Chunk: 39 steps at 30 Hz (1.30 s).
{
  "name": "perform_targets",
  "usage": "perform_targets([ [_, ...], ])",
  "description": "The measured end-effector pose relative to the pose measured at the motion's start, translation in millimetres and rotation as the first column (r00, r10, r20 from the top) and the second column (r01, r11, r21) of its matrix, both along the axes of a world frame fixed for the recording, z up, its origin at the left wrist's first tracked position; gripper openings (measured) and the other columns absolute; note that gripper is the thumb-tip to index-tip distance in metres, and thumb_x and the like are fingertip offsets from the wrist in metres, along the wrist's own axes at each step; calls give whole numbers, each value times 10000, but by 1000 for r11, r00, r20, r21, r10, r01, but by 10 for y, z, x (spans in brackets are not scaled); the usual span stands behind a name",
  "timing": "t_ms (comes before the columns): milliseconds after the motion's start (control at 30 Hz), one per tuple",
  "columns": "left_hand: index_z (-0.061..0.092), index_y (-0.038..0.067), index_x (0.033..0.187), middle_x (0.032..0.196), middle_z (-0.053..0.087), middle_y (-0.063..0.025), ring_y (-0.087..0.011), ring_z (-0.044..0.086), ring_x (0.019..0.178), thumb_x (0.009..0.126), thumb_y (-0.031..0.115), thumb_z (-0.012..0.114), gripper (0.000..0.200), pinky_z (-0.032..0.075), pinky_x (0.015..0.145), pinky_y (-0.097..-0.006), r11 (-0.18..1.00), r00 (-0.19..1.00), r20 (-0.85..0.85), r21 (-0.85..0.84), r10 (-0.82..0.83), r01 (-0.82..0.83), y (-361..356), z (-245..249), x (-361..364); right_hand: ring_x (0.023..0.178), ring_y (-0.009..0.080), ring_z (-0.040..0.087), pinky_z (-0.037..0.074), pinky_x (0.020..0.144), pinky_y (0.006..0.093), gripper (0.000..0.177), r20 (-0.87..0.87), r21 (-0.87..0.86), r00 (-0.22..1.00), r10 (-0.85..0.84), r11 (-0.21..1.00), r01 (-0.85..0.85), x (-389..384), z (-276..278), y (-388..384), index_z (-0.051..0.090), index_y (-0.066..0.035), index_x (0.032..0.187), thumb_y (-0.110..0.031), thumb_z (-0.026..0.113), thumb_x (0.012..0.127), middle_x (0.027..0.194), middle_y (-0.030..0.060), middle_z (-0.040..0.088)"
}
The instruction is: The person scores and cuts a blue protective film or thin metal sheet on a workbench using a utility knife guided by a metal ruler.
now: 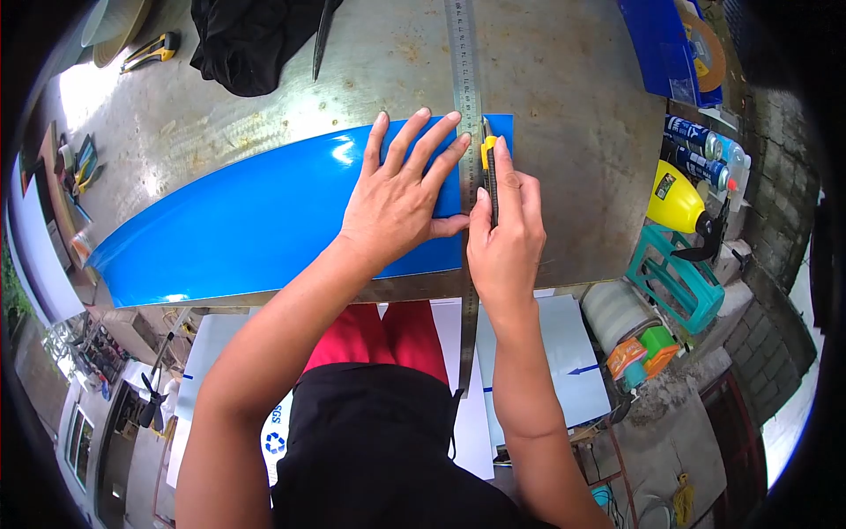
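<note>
A glossy blue sheet (256, 212) lies on the metal table, with a long steel ruler (463, 62) across its right end. My left hand (397, 198) is spread flat on the sheet, fingers apart, with its index fingertip and thumb at the ruler. My right hand (513, 234) grips a yellow and black utility knife (490, 167), index finger stretched along it. The knife points away from me, just right of the ruler, its tip near the sheet's far edge. The ruler's near end sticks out past the table's front edge.
On the worn metal table (564, 79) lie a black cloth (242, 44) and another utility knife (152, 53). A blue bin (648, 48) with tape rolls stands at the far right. Beyond the right edge are spray cans (692, 134), a yellow spray bottle (674, 196) and a green stool (679, 278).
</note>
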<state>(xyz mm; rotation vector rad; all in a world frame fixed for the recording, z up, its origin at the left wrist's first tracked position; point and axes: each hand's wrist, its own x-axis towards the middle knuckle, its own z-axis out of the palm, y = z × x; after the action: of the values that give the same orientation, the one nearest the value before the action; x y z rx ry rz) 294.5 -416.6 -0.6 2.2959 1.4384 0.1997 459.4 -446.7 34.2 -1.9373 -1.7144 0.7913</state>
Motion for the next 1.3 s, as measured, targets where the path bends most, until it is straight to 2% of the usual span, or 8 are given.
perform_targets([
  [1133,532,190,1574,1711,395,-46,-317,295,1601,832,709,742,930,137,1333,-597,1000,1000,18,4,2,-2,-3,-12,0,933,386,756,611,775,502,663,59,-24,998,26,999,-25,-35,57,21,475,-105,1634,-4,651,1003,1262,194,619],
  [1300,531,190,1574,1711,394,-44,-316,298,1600,822,711,744,940,138,1332,-594,1000,1000,14,5,2,-2,-7,-7,2,936,407,751,608,777,514,683,77,-87,996,33,996,-26,-61,139,65,444,-99,1648,-3,649,1003,1268,200,608],
])
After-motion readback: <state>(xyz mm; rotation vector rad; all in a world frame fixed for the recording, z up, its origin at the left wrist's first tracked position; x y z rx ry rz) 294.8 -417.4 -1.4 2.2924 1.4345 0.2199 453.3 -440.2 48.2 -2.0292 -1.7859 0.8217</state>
